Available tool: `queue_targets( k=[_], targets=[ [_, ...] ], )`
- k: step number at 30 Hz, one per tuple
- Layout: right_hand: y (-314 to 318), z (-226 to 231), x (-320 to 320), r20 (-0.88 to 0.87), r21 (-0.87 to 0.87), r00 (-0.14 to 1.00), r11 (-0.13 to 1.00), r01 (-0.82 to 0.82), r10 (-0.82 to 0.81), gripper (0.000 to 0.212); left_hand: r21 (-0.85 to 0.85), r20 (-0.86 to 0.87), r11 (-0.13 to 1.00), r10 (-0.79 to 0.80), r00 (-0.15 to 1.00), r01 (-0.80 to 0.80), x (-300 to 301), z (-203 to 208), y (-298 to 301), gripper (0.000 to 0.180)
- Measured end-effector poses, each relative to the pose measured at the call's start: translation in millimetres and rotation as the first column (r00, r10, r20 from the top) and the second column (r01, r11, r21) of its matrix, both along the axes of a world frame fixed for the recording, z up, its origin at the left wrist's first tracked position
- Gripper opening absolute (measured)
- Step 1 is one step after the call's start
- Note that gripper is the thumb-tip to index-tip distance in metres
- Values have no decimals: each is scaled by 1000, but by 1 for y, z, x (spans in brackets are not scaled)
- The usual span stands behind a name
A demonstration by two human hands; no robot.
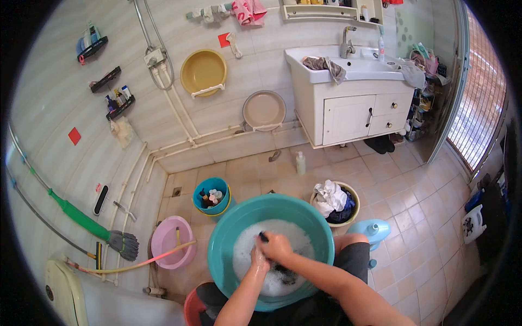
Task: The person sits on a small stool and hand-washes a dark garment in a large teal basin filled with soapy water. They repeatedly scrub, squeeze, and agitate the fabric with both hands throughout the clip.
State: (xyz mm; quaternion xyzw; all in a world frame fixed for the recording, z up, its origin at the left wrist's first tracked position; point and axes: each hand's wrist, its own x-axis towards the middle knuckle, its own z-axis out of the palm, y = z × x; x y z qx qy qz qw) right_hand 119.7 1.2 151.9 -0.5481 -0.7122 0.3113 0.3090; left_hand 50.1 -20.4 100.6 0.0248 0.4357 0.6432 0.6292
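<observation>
While both hands work over the teal basin (228, 228) of foamy water, the right hand (276, 245) is closed on a dark garment (283, 271), part sunk in suds. Left hand (259, 263) presses against it, grip closed on the same cloth. Just behind the basin: a cream tub (354, 194) of laundry and a blue bucket (202, 189) of bottles on the tiled floor (413, 217).

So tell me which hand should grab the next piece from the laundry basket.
Right, probably. The laundry basket stands to the right of the teal basin, on the right hand side; the left hand would have to cross over.
</observation>
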Motion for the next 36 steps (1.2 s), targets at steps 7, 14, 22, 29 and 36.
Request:
queue_targets(
  k=[7,14,22,29,36],
  targets=[
    [-35,0,-10,-44,216,959,940,-265,281,29,498,326,858,-317,891,124,-54,-95,5,33],
    [10,-23,2,21,115,996,990,-84,82,28,-64,-51,996,57,997,-60,-5,-10,-1,24],
    [12,-9,4,54,12,998,999,-43,43,26,-103,-99,991,75,992,-86,3,8,-4,20],
    [-38,8,-6,40,200,930,909,-366,365,30,672,409,740,-404,818,30,-52,-96,-2,37],
    [49,-30,45,43,-132,990,982,136,-131,47,25,-109,983,-179,978,182,-46,47,-24,36]
  ],
)
